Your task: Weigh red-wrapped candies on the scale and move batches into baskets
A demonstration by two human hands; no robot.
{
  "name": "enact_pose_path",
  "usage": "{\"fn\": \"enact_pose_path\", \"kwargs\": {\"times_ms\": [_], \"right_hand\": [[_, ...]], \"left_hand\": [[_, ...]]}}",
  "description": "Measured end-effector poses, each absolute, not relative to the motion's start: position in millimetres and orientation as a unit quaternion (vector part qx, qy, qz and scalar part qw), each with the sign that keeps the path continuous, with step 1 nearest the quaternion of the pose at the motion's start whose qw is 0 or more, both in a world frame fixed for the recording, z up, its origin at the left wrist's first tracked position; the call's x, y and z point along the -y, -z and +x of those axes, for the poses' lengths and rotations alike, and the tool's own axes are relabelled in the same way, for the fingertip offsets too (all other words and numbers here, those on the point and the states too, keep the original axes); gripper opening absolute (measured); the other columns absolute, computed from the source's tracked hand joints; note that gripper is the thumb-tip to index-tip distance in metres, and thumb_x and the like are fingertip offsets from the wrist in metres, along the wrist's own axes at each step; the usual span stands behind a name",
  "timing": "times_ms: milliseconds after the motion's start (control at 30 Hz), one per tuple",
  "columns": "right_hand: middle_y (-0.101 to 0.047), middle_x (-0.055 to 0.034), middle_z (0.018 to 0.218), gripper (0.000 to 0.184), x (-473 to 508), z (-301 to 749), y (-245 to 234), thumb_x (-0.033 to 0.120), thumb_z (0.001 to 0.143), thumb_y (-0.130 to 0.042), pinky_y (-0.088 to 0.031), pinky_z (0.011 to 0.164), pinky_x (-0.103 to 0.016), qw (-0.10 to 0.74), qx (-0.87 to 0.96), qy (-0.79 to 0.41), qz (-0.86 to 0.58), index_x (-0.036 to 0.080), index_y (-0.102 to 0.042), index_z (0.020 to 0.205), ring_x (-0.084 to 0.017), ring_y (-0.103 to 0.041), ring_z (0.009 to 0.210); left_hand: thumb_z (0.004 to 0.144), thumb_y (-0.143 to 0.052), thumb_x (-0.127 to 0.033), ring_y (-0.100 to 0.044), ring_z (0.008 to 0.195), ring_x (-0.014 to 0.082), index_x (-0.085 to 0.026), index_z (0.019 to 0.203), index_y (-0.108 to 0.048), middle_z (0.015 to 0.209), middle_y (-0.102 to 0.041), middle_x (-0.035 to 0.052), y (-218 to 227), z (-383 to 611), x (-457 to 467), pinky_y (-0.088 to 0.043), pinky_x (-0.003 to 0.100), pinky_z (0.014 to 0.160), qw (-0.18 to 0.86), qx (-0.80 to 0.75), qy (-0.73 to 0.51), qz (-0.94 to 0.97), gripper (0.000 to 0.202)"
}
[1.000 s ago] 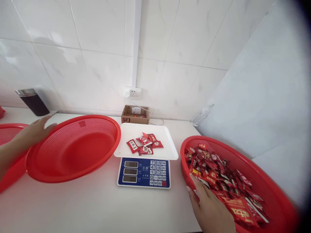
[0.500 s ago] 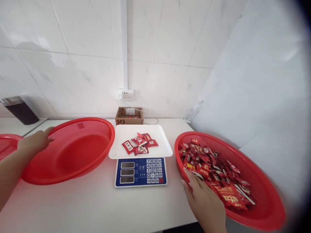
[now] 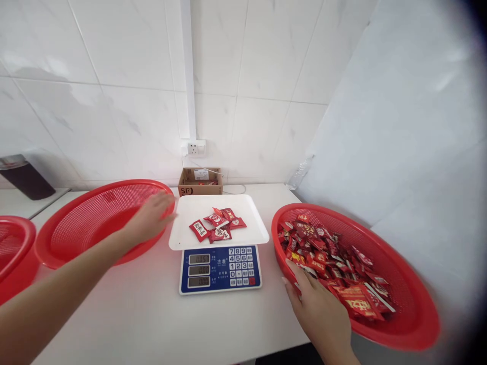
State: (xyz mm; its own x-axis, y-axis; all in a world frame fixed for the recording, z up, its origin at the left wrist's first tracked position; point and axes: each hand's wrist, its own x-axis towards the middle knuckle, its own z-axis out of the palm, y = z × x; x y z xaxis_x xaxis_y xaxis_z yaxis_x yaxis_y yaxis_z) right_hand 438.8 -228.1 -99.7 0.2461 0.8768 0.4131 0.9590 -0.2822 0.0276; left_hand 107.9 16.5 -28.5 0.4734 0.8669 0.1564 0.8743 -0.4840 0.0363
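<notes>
My left hand (image 3: 150, 218) is held over the right side of a red perforated basket (image 3: 81, 203), fingers stretched out and close to the scale's tray; nothing shows in it. My right hand (image 3: 321, 314) grips the near-left rim of another red basket (image 3: 414, 304), which holds many small red candy packets (image 3: 331, 258). Between the baskets stands a digital scale (image 3: 220, 268) with a blue keypad panel. On its white tray (image 3: 243, 208) lies a small pile of red candy packets (image 3: 218, 224).
A third red basket (image 3: 15, 243) sits at the left edge. Behind the scale is a small cardboard box (image 3: 200, 188) below a wall socket (image 3: 197, 148). A dark tumbler (image 3: 28, 177) lies tilted-looking at far left, and a clear plastic bottle (image 3: 300, 173) stands by the right wall.
My left hand has moved right, from the left rim of the middle basket to its right side near the tray. That basket has shifted slightly. My right hand keeps its grip.
</notes>
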Motion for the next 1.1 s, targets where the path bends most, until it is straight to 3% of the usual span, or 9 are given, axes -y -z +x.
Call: {"fn": "enact_pose_path", "kwargs": {"times_ms": [67, 200, 300, 400, 533, 667, 833, 1100], "right_hand": [[-0.072, -0.0045, 0.104, 0.04, 221.7, 436.9, 95.0, 0.037, 0.093, -0.036, -0.05, 0.057, -0.026, 0.111, 0.582, 0.165, -0.788, 0.022, -0.06, 0.121, -0.019, -0.069, 0.08], [-0.07, -0.0067, 0.109, 0.041, 208.2, 433.7, 91.8, 0.036, 0.093, -0.038, -0.051, 0.06, -0.026, 0.107, 0.594, 0.157, -0.781, 0.019, -0.057, 0.124, -0.02, -0.069, 0.086], [-0.068, -0.0081, 0.114, 0.041, 205.5, 432.1, 94.6, 0.033, 0.093, -0.038, -0.052, 0.063, -0.028, 0.107, 0.6, 0.166, -0.775, 0.017, -0.055, 0.126, -0.02, -0.068, 0.088], [-0.067, -0.0089, 0.115, 0.041, 207.6, 430.8, 97.2, 0.032, 0.093, -0.038, -0.052, 0.063, -0.029, 0.104, 0.598, 0.176, -0.775, 0.017, -0.054, 0.127, -0.02, -0.068, 0.087], [-0.068, -0.0091, 0.112, 0.04, 209.1, 430.5, 98.0, 0.032, 0.094, -0.037, -0.052, 0.061, -0.029, 0.106, 0.589, 0.175, -0.781, 0.018, -0.054, 0.127, -0.02, -0.068, 0.084], [-0.067, -0.0081, 0.113, 0.04, 208.3, 432.2, 101.3, 0.033, 0.094, -0.035, -0.052, 0.061, -0.028, 0.104, 0.589, 0.18, -0.781, 0.019, -0.054, 0.127, -0.019, -0.067, 0.084], [-0.066, -0.0069, 0.116, 0.04, 207.3, 433.4, 106.8, 0.034, 0.093, -0.037, -0.052, 0.063, -0.029, 0.104, 0.586, 0.193, -0.78, 0.019, -0.053, 0.127, -0.02, -0.067, 0.087], [-0.068, -0.0079, 0.114, 0.039, 206.3, 434.8, 108.8, 0.034, 0.092, -0.04, -0.05, 0.061, -0.028, 0.106, 0.594, 0.217, -0.767, 0.019, -0.055, 0.126, -0.02, -0.067, 0.084]], "left_hand": [[0.085, -0.037, -0.061, -0.02, 0.141, 0.0219, -0.029, 0.139, -0.037, 0.15, -0.035, 0.0003, 37.7, 146.9, -2.8, -0.02, 0.036, 0.113, -0.018, 0.423, 0.056, -0.904, 0.063], [0.087, -0.034, -0.06, -0.033, 0.134, 0.026, -0.022, 0.141, -0.033, 0.146, -0.04, 0.0104, 50.5, 198.2, 7.9, -0.031, 0.04, 0.107, -0.069, 0.359, 0.062, -0.929, 0.066], [0.088, -0.03, -0.06, -0.048, 0.12, 0.0312, -0.02, 0.133, -0.043, 0.132, -0.052, 0.0162, 55.4, 216.0, 2.7, -0.041, 0.045, 0.094, -0.067, 0.372, 0.077, -0.922, 0.062], [0.086, -0.033, -0.062, -0.054, 0.11, 0.0336, -0.021, 0.125, -0.05, 0.121, -0.056, 0.0172, 59.6, 223.4, -4.4, -0.045, 0.044, 0.082, -0.053, 0.391, 0.085, -0.915, 0.059], [0.089, -0.033, -0.057, -0.063, 0.091, 0.0279, -0.023, 0.116, -0.053, 0.113, -0.059, 0.0143, 62.5, 226.1, -10.3, -0.046, 0.036, 0.067, -0.049, 0.41, 0.081, -0.907, 0.048], [0.092, -0.029, -0.051, -0.064, 0.089, 0.0261, -0.022, 0.111, -0.056, 0.106, -0.064, 0.0114, 56.5, 225.7, -12.2, -0.046, 0.034, 0.07, -0.047, 0.427, 0.094, -0.898, 0.043], [0.094, -0.023, -0.048, -0.063, 0.098, 0.023, -0.023, 0.12, -0.05, 0.11, -0.067, 0.0066, 37.9, 216.5, -10.2, -0.045, 0.03, 0.076, -0.04, 0.467, 0.14, -0.872, 0.045], [0.093, -0.023, -0.051, -0.064, 0.078, 0.0237, -0.021, 0.114, -0.053, 0.09, -0.068, 0.007, -5.5, 141.9, -21.8, -0.042, 0.029, 0.061, 0.012, 0.58, 0.15, -0.8, 0.048]]}}
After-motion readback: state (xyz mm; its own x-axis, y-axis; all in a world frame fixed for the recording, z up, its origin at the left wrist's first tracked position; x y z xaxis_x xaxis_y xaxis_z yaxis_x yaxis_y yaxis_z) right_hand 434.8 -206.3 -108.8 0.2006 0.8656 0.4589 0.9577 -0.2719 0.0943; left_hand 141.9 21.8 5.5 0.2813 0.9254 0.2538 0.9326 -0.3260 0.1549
